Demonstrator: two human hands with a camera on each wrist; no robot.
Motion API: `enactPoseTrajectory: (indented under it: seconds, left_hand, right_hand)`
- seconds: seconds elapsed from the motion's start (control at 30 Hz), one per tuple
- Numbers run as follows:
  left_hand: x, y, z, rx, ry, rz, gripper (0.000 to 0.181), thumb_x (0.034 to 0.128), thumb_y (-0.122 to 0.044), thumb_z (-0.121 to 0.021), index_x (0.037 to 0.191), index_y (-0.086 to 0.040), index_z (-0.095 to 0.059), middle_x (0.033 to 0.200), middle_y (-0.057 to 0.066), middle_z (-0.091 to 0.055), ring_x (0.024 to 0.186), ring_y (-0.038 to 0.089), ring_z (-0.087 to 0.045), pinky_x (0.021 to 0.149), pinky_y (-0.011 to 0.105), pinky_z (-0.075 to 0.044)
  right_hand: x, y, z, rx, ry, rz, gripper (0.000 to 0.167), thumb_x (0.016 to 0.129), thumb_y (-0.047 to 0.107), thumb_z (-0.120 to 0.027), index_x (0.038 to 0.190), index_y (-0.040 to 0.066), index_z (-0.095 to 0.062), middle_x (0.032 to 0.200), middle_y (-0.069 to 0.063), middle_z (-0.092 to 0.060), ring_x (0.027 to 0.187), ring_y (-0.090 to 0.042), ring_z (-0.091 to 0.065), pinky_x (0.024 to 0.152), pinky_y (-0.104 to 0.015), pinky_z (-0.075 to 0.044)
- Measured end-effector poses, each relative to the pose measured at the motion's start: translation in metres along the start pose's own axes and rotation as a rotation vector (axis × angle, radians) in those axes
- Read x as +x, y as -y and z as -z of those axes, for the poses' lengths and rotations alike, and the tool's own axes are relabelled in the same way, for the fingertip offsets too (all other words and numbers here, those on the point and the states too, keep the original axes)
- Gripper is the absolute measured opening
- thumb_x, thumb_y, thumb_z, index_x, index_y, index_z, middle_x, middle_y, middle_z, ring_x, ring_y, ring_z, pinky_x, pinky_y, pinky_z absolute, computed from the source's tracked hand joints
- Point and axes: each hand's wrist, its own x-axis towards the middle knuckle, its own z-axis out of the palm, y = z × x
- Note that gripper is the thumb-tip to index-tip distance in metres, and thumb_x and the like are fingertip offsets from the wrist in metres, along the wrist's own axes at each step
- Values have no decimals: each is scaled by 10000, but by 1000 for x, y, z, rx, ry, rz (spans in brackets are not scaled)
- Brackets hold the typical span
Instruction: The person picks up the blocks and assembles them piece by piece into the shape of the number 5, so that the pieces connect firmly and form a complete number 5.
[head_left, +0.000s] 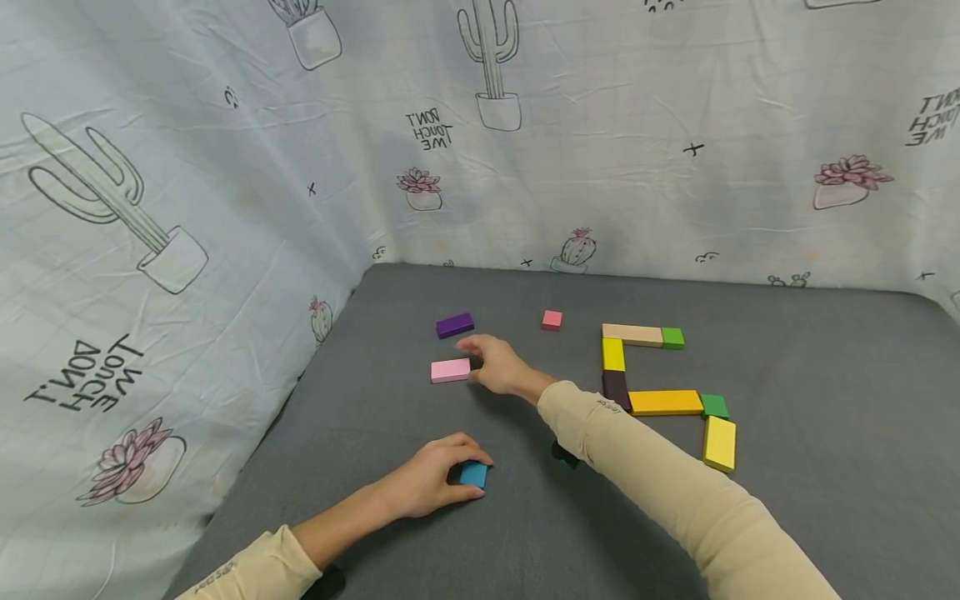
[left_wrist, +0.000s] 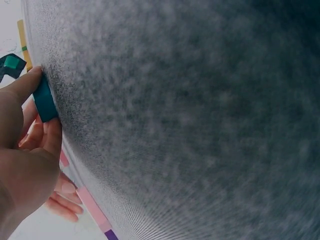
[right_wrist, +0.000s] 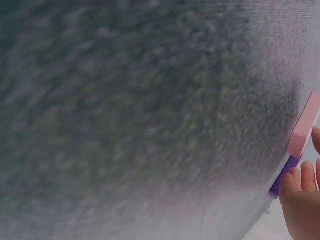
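Observation:
My left hand [head_left: 435, 477] pinches a small blue block [head_left: 474, 474] between thumb and fingertips at the front of the grey table; the left wrist view shows the same blue block [left_wrist: 46, 102] near the surface. Farther back, my right hand [head_left: 497, 364] is at the right end of a pink block [head_left: 450, 371], its thumb and fingers spread apart. Whether the thumb touches the pink block cannot be told. Just beyond those fingers lies a purple block [head_left: 455, 326], also partly visible behind the right hand [right_wrist: 302, 205] in the right wrist view.
A small red block [head_left: 552, 320] lies toward the back. On the right, tan [head_left: 632, 335], light green [head_left: 672, 338], yellow [head_left: 612, 355], dark brown [head_left: 615, 388], orange-yellow [head_left: 665, 403], green [head_left: 714, 407] and pale yellow [head_left: 720, 443] blocks form a bent line. Printed cloth [head_left: 600, 167] hangs behind.

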Motion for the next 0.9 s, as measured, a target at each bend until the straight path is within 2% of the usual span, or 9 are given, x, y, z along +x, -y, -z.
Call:
enactPoseTrajectory:
  seconds: [0.4, 0.6, 0.9]
  left_hand:
    - [1, 0, 1, -2, 4, -11, 305, 852, -187, -743, 1128, -91, -657, 1088, -13, -575, 957, 95, -528, 823, 247, -453]
    - [1, 0, 2, -12, 11, -2, 307, 855, -188, -739, 1134, -90, -655, 1092, -13, -572, 946, 85, -524, 808, 237, -453]
    - [0, 1, 1, -15, 8, -9, 304, 856, -189, -739, 1130, -88, -655, 1081, -13, -573, 901, 62, -520, 780, 219, -452]
  right_hand:
    - [8, 6, -14, -131, 29, 105, 556, 841, -188, -542, 1357, 14, -492, 1345, -148, -477, 1257, -282, -431, 997, -391, -376]
    - [11, 10, -19, -183, 85, 145, 607, 834, -223, -462, 1390, 21, -451, 1385, -143, -441, 1296, -263, -393, 1031, -382, -338]
    - [13, 17, -23, -318, 156, 169, 579, 859, -179, -514, 1395, 31, -450, 1402, -124, -434, 1304, -244, -384, 1043, -358, -323]
